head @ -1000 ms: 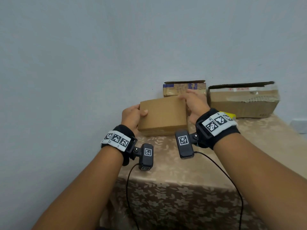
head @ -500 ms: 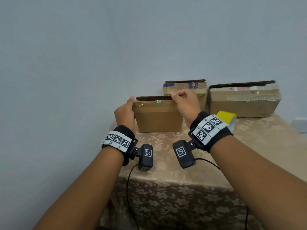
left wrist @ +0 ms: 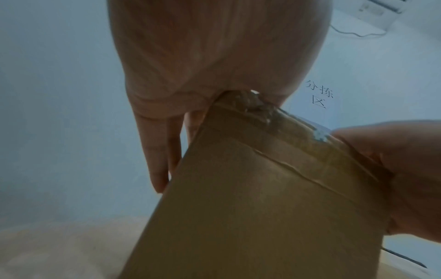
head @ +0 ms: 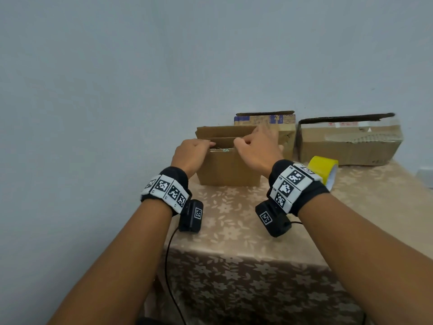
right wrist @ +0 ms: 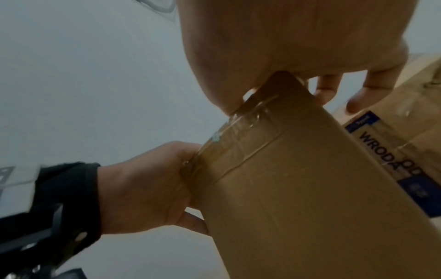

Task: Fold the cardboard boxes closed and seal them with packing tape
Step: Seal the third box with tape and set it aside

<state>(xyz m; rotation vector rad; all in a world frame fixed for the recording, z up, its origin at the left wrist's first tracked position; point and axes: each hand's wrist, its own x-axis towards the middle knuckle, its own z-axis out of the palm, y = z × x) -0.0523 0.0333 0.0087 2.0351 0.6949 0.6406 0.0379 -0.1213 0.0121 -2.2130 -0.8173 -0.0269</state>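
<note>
A small plain cardboard box [head: 228, 170] stands on the table in front of me, its back flap [head: 225, 131] raised. My left hand [head: 194, 151] grips the near top edge at the left corner, fingers curled over it. At the right part of that same edge my right hand [head: 253, 148] pinches the cardboard. The left wrist view shows the left hand [left wrist: 214, 56] clamped on the taped corner of the box [left wrist: 250, 207]. In the right wrist view the right hand [right wrist: 286, 37] holds the box [right wrist: 310, 188] at its top corner. A yellow tape roll [head: 324, 168] lies to the right.
Two more open boxes stand against the wall: a printed one [head: 264, 120] behind the small box and a wide one [head: 349, 144] at the right. The floral tablecloth [head: 234, 226] hangs over the near table edge. The wall is close on the left.
The box was tilted in my hands, then stood upright with its top shut. Now the top is open, the back flap is up, and both hands sit on the near edge.
</note>
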